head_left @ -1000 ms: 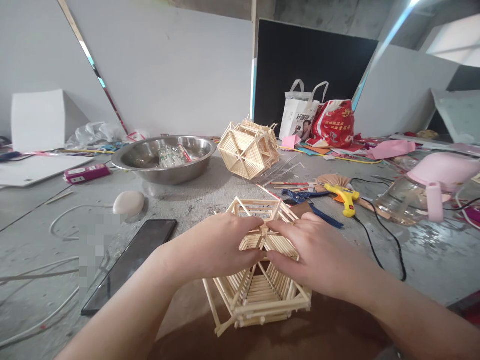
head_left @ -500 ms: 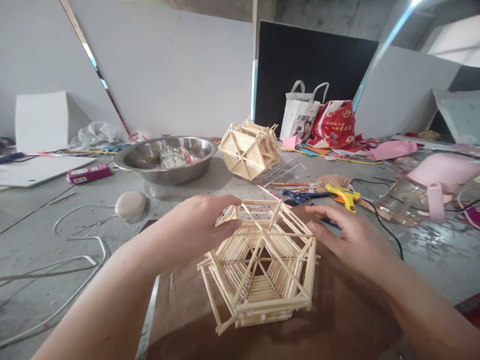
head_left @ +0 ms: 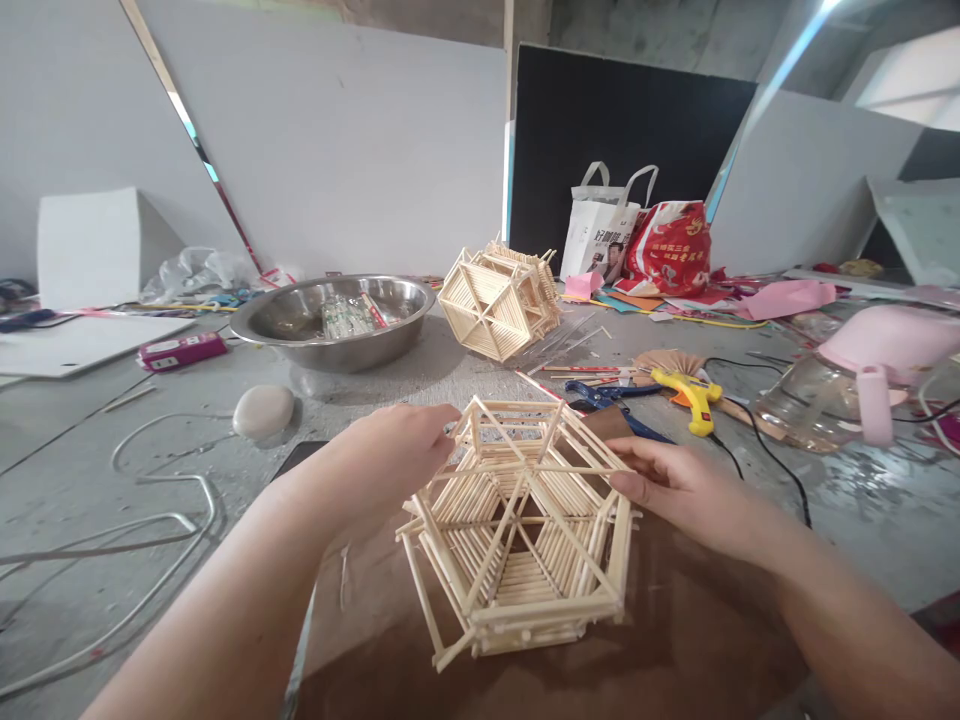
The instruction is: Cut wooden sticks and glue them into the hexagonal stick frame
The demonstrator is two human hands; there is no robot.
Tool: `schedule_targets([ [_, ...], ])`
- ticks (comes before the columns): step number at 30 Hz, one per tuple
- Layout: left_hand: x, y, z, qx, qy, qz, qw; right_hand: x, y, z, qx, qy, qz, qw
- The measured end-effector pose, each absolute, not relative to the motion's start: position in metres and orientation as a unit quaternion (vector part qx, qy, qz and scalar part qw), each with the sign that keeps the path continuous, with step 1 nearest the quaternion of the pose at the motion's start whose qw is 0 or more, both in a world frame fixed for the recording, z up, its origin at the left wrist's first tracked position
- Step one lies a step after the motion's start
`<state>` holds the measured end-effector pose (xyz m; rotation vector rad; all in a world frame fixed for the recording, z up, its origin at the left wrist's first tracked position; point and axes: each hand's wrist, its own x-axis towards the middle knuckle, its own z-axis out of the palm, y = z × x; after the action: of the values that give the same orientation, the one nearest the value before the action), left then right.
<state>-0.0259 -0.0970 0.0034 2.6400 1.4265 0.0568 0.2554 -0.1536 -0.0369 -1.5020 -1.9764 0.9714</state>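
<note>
A six-sided openwork frame of pale wooden sticks (head_left: 517, 540) rests on a brown board (head_left: 360, 660) in front of me. Its slatted walls slope inward to a small hole, with spokes crossing above. My left hand (head_left: 390, 455) is closed at the far left rim; its fingertips are partly hidden by the sticks. At the right corner, my right hand (head_left: 675, 490) has its thumb over the rim and its fingers behind. Farther back, a similar slatted stick lantern (head_left: 495, 305) stands tilted on the grey table.
A steel basin (head_left: 330, 345) holding wrapped packs stands back left, near a white rounded object (head_left: 262, 412) and a grey cable. On the right lie blue-handled pliers (head_left: 600, 393), a yellow glue gun (head_left: 694, 400) and a pink-lidded jug (head_left: 832, 380). Bags (head_left: 667, 250) stand behind.
Both hands have come down to the stick frame: the left from above its rim to the outer left side, the right onto the right corner. The frame itself has hardly moved.
</note>
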Motion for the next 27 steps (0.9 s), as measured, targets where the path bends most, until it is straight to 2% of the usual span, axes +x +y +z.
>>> schedule_targets([
  [11, 0.000, -0.098, 0.009, 0.845, 0.533, 0.027, 0.018, 0.259, -0.155, -0.034, -0.544, -0.688, 0.425, 0.222],
  [17, -0.001, -0.092, 0.005, 0.844, 0.529, 0.058, 0.064, 0.259, -0.132, -0.047, -0.554, -0.640, 0.423, 0.323],
  [23, -0.007, -0.086, 0.007, 0.844, 0.530, 0.043, 0.072, 0.249, -0.117, -0.054, -0.450, -0.561, 0.582, 0.379],
  [27, -0.006, -0.088, 0.019, 0.842, 0.536, 0.060, 0.020, 0.245, -0.115, -0.056, -0.425, -0.534, 0.617, 0.392],
])
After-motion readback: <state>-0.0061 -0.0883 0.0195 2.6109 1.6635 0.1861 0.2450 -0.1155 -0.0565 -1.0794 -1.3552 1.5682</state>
